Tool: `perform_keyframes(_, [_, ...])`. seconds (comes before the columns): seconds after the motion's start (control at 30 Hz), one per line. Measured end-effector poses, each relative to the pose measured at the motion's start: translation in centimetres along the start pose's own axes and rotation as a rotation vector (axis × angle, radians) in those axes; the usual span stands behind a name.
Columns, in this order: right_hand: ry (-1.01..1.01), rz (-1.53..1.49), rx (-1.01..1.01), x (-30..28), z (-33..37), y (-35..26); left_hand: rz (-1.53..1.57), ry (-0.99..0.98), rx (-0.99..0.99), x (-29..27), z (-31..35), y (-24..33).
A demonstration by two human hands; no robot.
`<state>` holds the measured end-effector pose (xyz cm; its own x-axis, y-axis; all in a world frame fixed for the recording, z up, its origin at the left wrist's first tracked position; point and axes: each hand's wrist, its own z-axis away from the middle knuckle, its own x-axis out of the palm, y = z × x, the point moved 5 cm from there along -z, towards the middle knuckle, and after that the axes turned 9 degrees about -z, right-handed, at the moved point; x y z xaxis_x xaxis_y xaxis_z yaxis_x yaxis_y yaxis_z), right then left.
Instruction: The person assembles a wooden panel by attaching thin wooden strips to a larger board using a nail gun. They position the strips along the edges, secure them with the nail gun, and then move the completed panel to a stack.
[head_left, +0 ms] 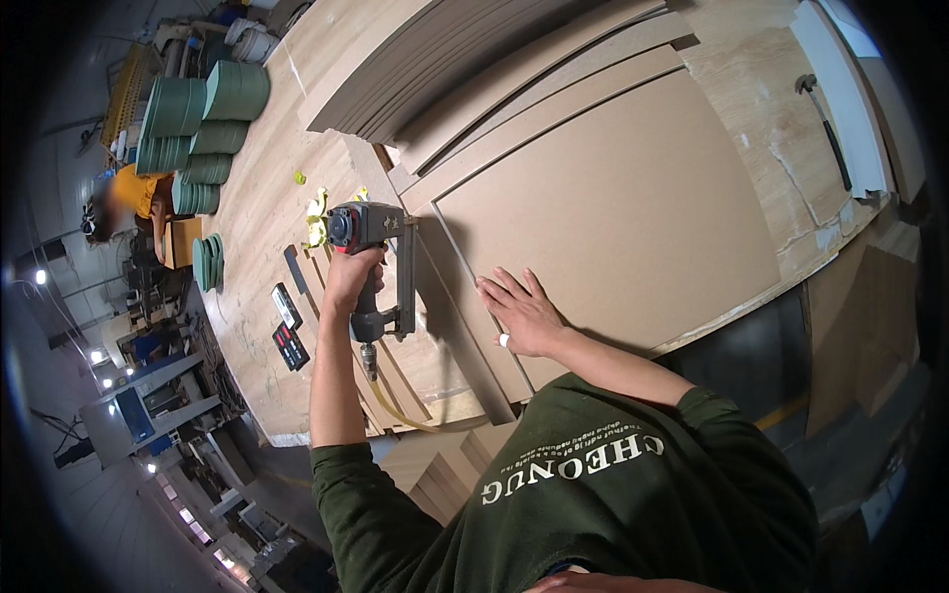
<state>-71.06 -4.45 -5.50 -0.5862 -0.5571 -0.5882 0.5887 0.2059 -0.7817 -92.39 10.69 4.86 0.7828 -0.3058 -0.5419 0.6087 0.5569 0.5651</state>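
Observation:
My left hand is wrapped round the grip of a black pneumatic nail gun, held over the left edge of a large flat brown fiberboard panel. A yellowish air hose trails from the fitting at its lower end. My right hand lies flat with fingers spread on the panel, near its left edge, and a white band circles the thumb. Narrow board strips run along the panel's left and far edges, beside my right fingertips. Whether the gun's nose touches the wood cannot be made out.
A tall stack of brown boards stands beyond the panel. A hammer lies far right. Two small boxes, thin wooden strips and a crumpled yellow-green wrapper lie left of the gun. Green rounded stacks line the left edge, near a person in orange.

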Motion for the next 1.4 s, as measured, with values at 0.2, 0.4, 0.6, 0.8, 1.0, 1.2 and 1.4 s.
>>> perform_keyframes(0.2, [0.015, -0.005, -0.007, -0.1, 0.1, 0.0, -0.017, 0.004, -0.011, -0.1, 0.1, 0.3])
perform_keyframes(0.4, [0.032, -0.013, -0.023, 0.1, 0.1, 0.1, 0.027, -0.004, 0.000, -0.3, 0.0, -0.3])
perform_keyframes(0.6, [0.003, -0.005, -0.007, 0.0, 0.0, 0.0, 0.068, -0.008, -0.005, -0.4, 0.0, -1.2])
perform_keyframes(0.8, [-0.024, 0.009, 0.002, -0.4, 0.1, -0.3, 0.062, 0.011, 0.028, -0.2, -0.1, -0.7])
perform_keyframes(1.0, [-0.018, 0.004, 0.006, -0.4, 0.0, -0.3, 0.056, 0.005, 0.024, -0.1, 0.1, -0.2])
perform_keyframes(1.2, [-0.004, 0.002, -0.007, -0.3, 0.2, -0.2, 0.020, 0.004, 0.023, -0.1, 0.1, -0.2])
perform_keyframes(1.4, [0.004, 0.012, -0.013, -0.2, 0.2, -0.3, 0.019, 0.010, -0.005, -0.2, 0.1, -0.3])
